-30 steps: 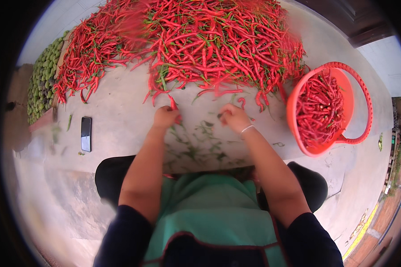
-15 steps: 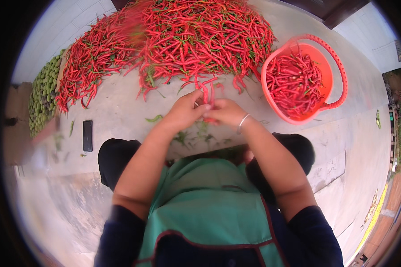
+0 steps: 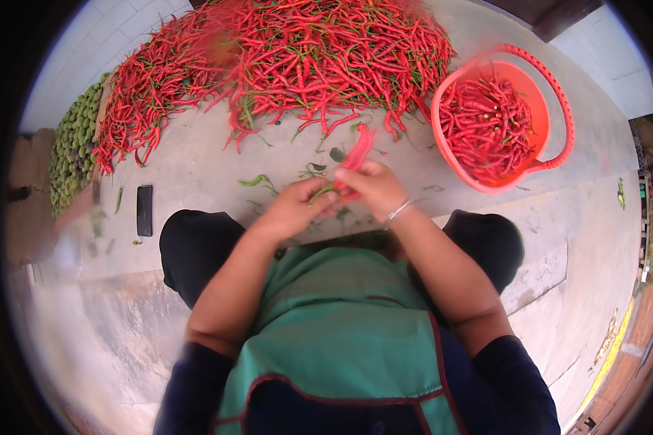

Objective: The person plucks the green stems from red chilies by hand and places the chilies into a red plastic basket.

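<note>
The right hand has its grip clamped on a small bunch of red chillies, whose tips stick up and away from the fingers toward the big heap. The left hand meets it from the other side, fingertips pinched together on the green stem end of the same bunch, so both hands touch at the middle, just above the person's lap. A thin bangle circles the right wrist.

Under and around the hands, loose green stems and bits of leaf lie scattered on the concrete floor. Beyond them spreads a wide heap of red chillies, reaching across the top of the view. To the right of the hands, near the heap's edge, stands an orange plastic basket with a handle, partly filled with red chillies. To the left, a dark phone lies flat on the floor, and farther left a pile of green fruit runs along the edge. The person wears a green apron over dark sleeves.
</note>
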{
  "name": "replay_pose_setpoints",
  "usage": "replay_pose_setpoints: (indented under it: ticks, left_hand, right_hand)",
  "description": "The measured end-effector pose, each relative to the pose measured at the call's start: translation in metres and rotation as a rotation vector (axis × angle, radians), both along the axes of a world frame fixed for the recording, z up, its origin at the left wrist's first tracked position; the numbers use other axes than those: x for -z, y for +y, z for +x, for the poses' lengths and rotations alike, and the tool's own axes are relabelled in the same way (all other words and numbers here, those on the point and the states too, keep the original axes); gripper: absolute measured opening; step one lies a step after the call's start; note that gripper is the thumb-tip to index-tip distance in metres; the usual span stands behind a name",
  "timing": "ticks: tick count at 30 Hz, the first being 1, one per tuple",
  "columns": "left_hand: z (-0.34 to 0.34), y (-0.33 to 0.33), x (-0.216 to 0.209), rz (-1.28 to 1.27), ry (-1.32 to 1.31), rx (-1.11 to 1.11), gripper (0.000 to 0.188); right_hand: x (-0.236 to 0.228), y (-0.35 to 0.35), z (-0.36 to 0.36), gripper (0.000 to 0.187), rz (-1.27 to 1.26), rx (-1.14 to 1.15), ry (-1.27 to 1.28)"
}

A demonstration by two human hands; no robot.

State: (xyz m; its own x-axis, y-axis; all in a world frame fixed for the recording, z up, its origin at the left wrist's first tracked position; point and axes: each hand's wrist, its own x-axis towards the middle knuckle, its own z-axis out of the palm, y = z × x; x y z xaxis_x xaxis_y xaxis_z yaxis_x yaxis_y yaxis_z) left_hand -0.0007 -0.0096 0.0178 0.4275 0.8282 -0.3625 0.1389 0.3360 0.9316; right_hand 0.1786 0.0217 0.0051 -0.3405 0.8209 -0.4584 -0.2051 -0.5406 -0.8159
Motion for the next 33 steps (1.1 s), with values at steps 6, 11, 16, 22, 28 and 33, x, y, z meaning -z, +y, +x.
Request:
replay_pose_setpoints:
  ticks: [6, 11, 16, 22, 28, 33]
  left_hand:
    - [0.000, 0.000, 0.003, 0.159, 0.136, -0.042, 0.017]
    - [0.006, -0.001, -0.008, 0.208, -0.022, -0.107, 0.016]
    - [-0.001, -0.001, 0.000, 0.076, -0.202, -0.080, 0.014]
    - [-0.011, 0.003, 0.001, -0.095, -0.184, -0.132, 0.017]
    - [-0.010, 0.003, 0.002, -0.135, -0.128, -0.117, 0.025]
    - [-0.008, 0.000, 0.006, 0.063, 0.015, 0.005, 0.028]
  right_hand:
    - [-0.006, -0.004, -0.011, 0.020, 0.060, 0.001, 0.039]
    - [0.002, -0.001, -0.009, 0.022, -0.062, 0.036, 0.197]
    - [0.001, 0.007, 0.002, 0.022, -0.254, -0.131, 0.495]
    - [-0.012, 0.003, 0.000, 0.022, 0.061, -0.103, -0.005]
    - [-0.005, 0.000, -0.005, 0.020, 0.177, -0.009, -0.132]
    - [-0.011, -0.001, -0.004, 0.019, 0.095, -0.045, -0.070]
